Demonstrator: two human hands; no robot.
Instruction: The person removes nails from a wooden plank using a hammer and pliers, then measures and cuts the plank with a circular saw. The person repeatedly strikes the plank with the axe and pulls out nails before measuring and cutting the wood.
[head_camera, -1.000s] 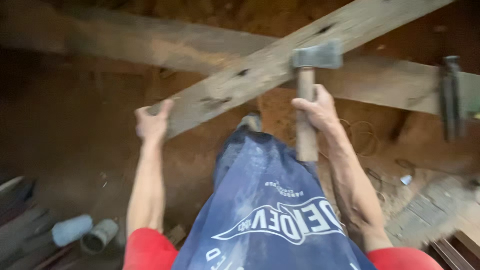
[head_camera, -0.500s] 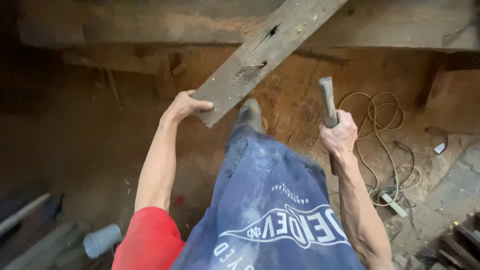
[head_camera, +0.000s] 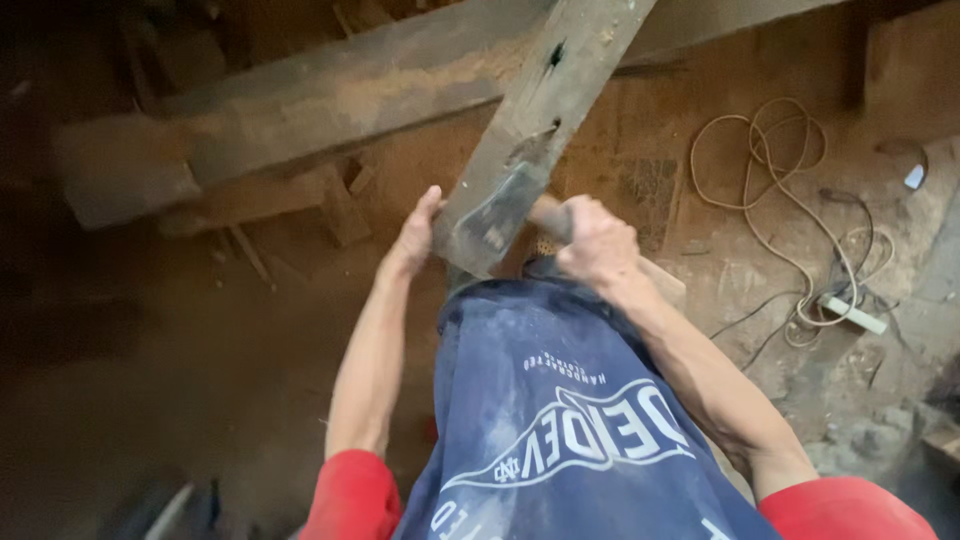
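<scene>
A person stands over a dirt floor (head_camera: 170, 380), working on a weathered wooden plank (head_camera: 545, 120) that slants down from a heavy timber beam (head_camera: 300, 110) toward their legs. The left hand (head_camera: 415, 235) presses its fingers against the plank's lower end, just beside the hatchet head (head_camera: 495, 215). The right hand (head_camera: 595, 240) is closed tight around the hatchet's wooden handle, the blade resting on the plank's end. The steadying fingers sit so near the blade that a glancing stroke could cut them; the plank could also slip. Half a second ago the hatchet was raised upright, well apart from the plank; now it is down on the wood.
</scene>
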